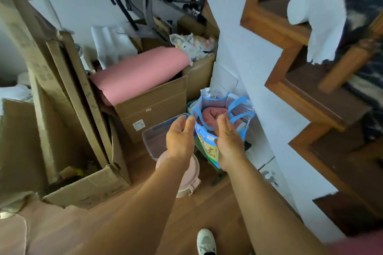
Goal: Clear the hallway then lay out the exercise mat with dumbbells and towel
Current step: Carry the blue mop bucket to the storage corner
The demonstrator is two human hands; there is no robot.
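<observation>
A blue-trimmed tote bag (209, 145) stands on the wooden floor against the stair wall, with a rolled reddish towel (213, 114) inside it. My left hand (179, 136) and my right hand (228, 141) reach out on either side of the bag's near edge, palms facing each other, fingers relaxed, holding nothing. A rolled pink exercise mat (138, 74) lies across an open cardboard box (153, 109) behind. No dumbbells are visible.
A clear plastic tub (153, 138) and a pink lidded container (186, 182) sit under my left forearm. Flattened cardboard (68, 99) leans at the left. Wooden stairs (310, 93) rise on the right, a white cloth (319, 25) draped on the rail. My shoe (206, 242) stands below.
</observation>
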